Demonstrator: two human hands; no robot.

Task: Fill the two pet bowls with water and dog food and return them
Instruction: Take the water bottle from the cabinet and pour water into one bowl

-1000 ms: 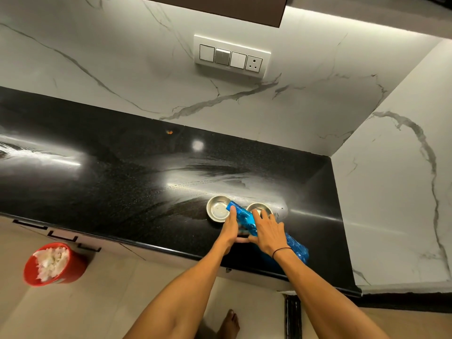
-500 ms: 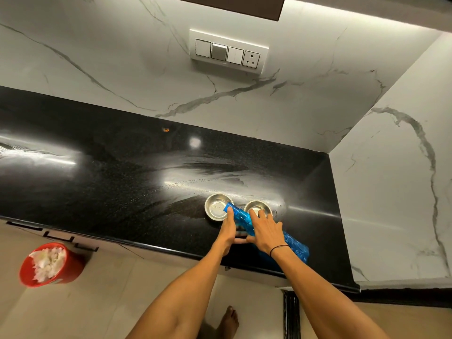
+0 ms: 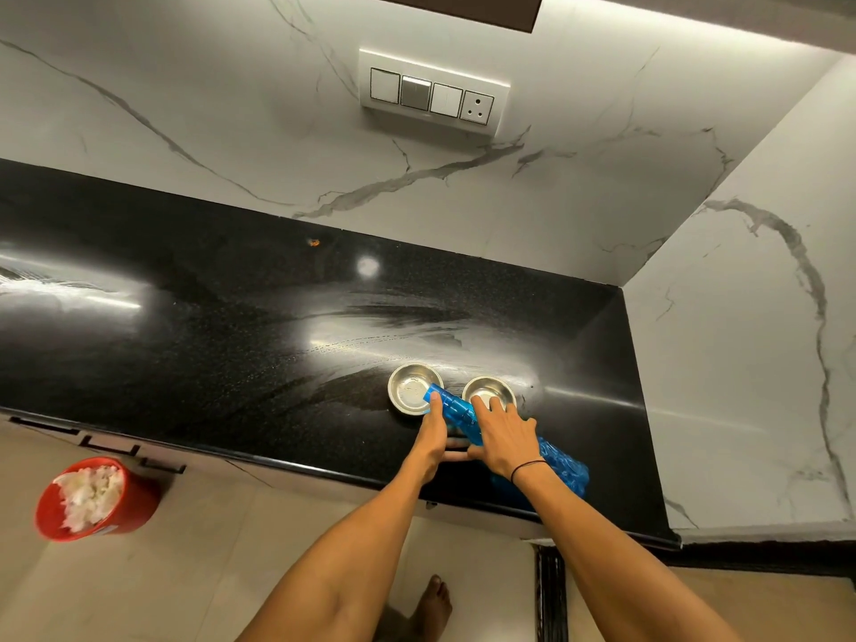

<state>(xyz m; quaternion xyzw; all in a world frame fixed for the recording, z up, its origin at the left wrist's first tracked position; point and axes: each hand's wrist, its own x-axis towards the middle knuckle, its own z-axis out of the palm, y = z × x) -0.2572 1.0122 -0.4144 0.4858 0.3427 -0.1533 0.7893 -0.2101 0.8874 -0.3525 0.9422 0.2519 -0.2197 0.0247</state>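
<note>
A person is leaning over a black polished counter (image 3: 231, 326), tilting a blue plastic bottle (image 3: 456, 410) with both hands so that its mouth is reaching over the rim of the left steel bowl (image 3: 410, 386). The left hand (image 3: 433, 437) is wrapping the bottle near its neck, fingers curled around it, the index finger lying along the top. The right hand (image 3: 505, 437) is gripping the bottle's middle from above, fingers draped over it, a thin black band sitting on the wrist. The bottle's base is pointing back toward the counter's front edge, at the right. The second steel bowl (image 3: 488, 389) is sitting just beside the first, to its right, partly behind the right hand's fingertips. Whether water is flowing cannot be told. A red bucket (image 3: 116, 512) holding white material is standing on the floor at the left.
</note>
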